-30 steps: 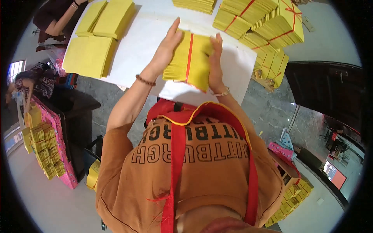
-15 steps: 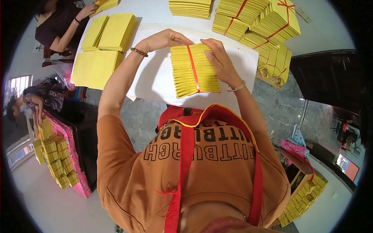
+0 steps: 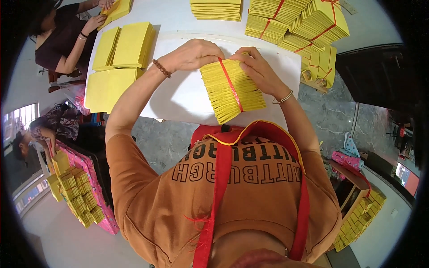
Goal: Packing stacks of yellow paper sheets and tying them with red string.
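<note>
A thick bundle of yellow folded paper (image 3: 214,91) stands on the white table in front of me, its layered edges showing. Round its middle runs a red ribbon (image 3: 233,87). My left hand (image 3: 193,55), with a brown bead bracelet at the wrist, is closed at the bundle's far edge. Its fingertips pinch at the ribbon there; the exact grip is partly hidden. My right hand (image 3: 262,73) holds the bundle's far right corner, thumb on the near face and fingers over the far edge.
Flat stacks of yellow paper (image 3: 132,44) lie left on the white table (image 3: 174,96). Tied bundles (image 3: 308,22) are piled at the far right, another stack (image 3: 216,10) at the back. A co-worker (image 3: 67,49) handles yellow paper at far left; another person (image 3: 56,123) bends over bundles below.
The bundle has turned a little, its near end swinging right and toward me. My left hand has closed its fingers at the ribbon, and my right hand has shifted slightly right.
</note>
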A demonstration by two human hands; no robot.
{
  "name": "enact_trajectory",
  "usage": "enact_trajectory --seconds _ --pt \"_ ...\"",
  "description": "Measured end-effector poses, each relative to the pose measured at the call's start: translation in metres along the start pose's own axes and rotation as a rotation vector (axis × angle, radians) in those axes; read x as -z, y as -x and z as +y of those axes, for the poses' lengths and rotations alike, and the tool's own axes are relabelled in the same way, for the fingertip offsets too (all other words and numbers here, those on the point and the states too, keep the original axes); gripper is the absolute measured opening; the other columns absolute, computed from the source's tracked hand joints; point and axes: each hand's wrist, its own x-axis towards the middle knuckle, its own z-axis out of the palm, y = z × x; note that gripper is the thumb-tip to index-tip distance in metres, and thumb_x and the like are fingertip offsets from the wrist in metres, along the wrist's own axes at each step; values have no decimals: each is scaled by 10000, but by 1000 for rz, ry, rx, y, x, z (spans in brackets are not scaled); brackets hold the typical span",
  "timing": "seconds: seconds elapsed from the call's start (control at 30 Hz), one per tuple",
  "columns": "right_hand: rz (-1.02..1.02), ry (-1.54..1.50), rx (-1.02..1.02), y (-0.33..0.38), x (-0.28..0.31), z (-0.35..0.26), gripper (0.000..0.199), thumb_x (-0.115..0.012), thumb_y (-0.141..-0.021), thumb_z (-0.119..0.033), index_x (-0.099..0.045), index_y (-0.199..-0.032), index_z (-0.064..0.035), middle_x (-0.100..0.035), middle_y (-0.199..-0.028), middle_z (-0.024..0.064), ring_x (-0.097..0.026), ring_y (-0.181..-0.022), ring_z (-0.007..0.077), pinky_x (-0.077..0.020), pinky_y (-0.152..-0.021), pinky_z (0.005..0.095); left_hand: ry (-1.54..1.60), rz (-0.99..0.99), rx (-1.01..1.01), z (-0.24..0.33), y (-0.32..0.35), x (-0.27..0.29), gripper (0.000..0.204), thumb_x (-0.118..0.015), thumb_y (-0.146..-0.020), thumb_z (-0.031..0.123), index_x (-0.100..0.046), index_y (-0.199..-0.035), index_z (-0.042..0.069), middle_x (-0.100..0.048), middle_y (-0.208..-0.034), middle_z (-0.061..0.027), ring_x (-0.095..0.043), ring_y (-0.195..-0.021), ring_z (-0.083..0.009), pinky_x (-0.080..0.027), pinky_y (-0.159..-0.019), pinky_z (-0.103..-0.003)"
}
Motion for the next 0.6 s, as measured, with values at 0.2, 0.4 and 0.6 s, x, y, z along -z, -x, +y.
enact_trajectory --seconds 0.2,0.4,0.6 --pt "-16 -13 -3 0 0 1 304 -378 -896 -178 -522 -1138 -63 -421 -1118 107 -430 -1070 230 -336 -933 318 470 -80 278 4 -15 -2 163 -517 -852 150 -591 -893 11 -608 -820 -61 -551 -786 -131 -434 -705 -277" --pt "47 -157 -68 0 -6 16 374 -370 -914 -255 -423 -1244 -86 -371 -1243 112 -382 -1152 231 -293 -981 313 600 -5 374 -28 13 -35 217 -492 -889 187 -580 -984 13 -604 -896 -46 -541 -832 -96 -438 -729 -235" --pt "445 -875 -263 39 -55 60 575 -343 -927 -408 -205 -1381 -83 -281 -1389 99 -300 -1243 177 -247 -1032 303 1214 844 569 -5 35 -120 349 -456 -915 248 -478 -1166 6 -548 -1099 -111 -534 -995 -164 -445 -847 -275"
